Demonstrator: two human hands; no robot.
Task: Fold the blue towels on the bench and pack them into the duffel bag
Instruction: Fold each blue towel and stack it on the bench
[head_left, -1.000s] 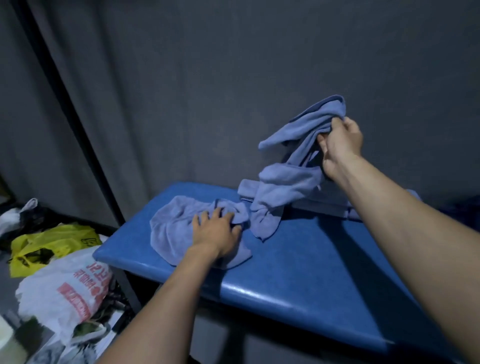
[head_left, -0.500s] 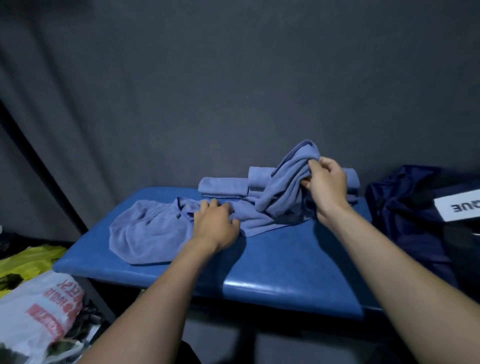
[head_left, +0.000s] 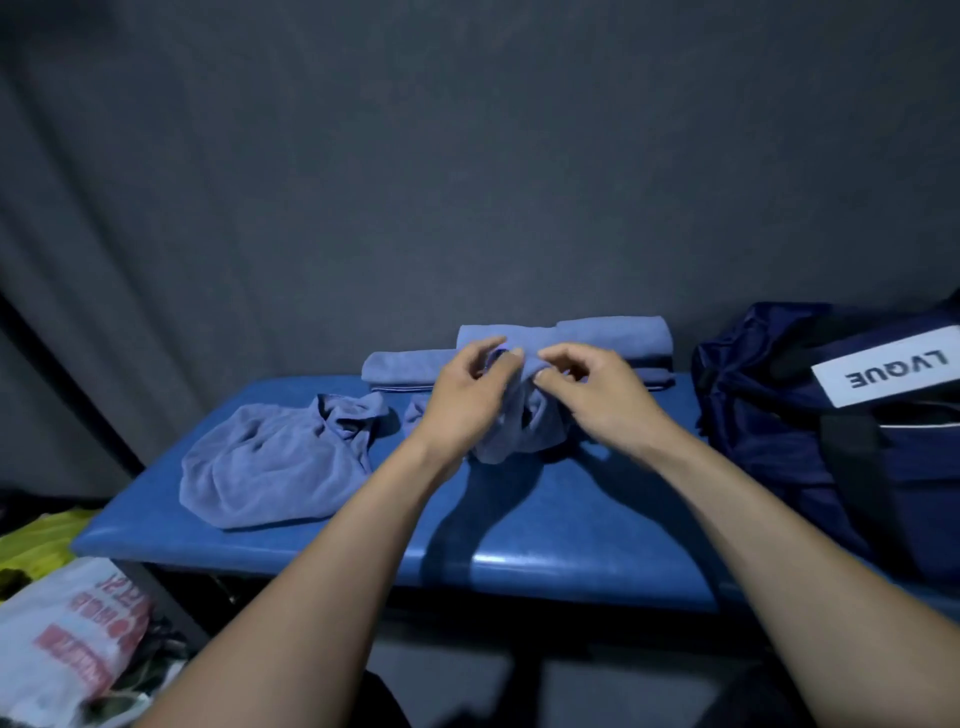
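A crumpled blue towel (head_left: 519, 426) hangs bunched just above the blue bench (head_left: 519, 525). My left hand (head_left: 467, 395) and my right hand (head_left: 592, 389) both pinch its upper edge, close together. A second loose blue towel (head_left: 270, 467) lies heaped on the bench's left part. Folded blue towels (head_left: 613, 338) are stacked at the back against the curtain. The dark navy duffel bag (head_left: 779, 415) with a white label sits at the bench's right end.
A grey curtain (head_left: 467, 182) hangs behind the bench. On the floor at the left lie a white printed plastic bag (head_left: 67, 634) and a yellow bag (head_left: 36, 540). A dark pole (head_left: 78, 405) slants down at the left.
My left hand left the left-hand towel and joined my right hand on the bunched towel. The view shifted right, showing more of the duffel bag.
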